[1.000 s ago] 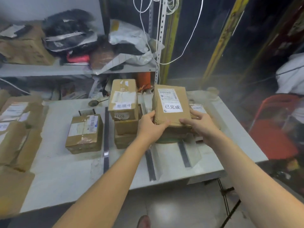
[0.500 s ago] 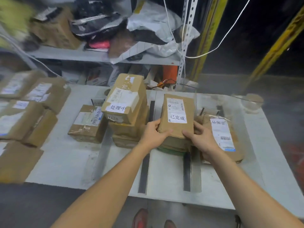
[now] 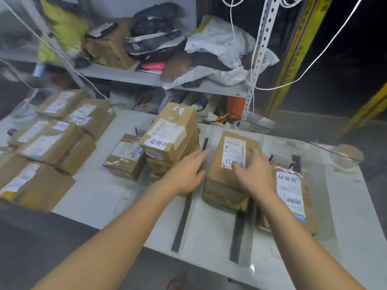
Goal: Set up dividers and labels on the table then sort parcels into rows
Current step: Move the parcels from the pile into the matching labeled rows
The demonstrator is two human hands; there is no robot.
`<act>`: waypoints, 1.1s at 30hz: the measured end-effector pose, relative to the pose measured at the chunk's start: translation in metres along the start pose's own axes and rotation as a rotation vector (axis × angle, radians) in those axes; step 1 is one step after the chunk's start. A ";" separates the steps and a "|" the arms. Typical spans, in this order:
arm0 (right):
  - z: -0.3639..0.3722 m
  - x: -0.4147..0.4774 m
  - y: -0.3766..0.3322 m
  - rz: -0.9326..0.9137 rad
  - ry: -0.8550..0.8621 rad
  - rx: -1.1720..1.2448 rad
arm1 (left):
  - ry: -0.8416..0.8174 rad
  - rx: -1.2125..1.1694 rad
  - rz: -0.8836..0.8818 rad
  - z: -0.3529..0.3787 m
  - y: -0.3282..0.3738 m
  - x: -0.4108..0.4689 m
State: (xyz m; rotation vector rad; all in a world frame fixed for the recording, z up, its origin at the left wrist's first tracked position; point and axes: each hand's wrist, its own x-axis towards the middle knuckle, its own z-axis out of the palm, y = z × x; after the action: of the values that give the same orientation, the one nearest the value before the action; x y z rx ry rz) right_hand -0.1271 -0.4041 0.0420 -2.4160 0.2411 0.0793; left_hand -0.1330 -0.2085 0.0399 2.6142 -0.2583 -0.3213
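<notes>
White laminate forms the counter, which carries every parcel in view. A grey shelf behind it holds bags and one carton. At your far left, a group of unsorted brown parcels lies in loose rows.

Near the middle, a tall stack of cardboard boxes stands tilted, with a white label reading 处理中 on its near face. A small box sits just beside it on the left.

To the right of the tall stack stands a second stack of flat parcels. Its top parcel carries a shipping sticker marked 已完成, partly covered. Further right, a film-wrapped flat parcel lies on the counter.

Two black divider strips run toward you, one on each side of the second stack.

Your left hand lies between the two stacks with its fingers straight, gripping nothing. Your right hand lies over the near end of the top parcel, its fingers loose and spread, not curled round it. The thumb overlaps the sticker.
</notes>
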 end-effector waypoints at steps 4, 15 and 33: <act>0.008 -0.001 -0.053 -0.300 0.000 -0.105 | 0.222 0.125 0.066 -0.066 -0.017 -0.026; 0.094 -0.044 -0.229 -0.660 -0.183 -0.320 | 0.363 0.409 -0.385 -0.189 -0.176 -0.128; 0.312 -0.078 -0.414 -0.525 -0.295 -0.504 | 0.274 0.288 -0.453 -0.296 -0.466 -0.203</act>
State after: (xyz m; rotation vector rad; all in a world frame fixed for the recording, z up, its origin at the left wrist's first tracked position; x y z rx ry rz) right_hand -0.1206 0.1188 0.0823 -2.8327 -0.6157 0.2814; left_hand -0.1892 0.3740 0.0997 2.9414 0.4169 -0.0733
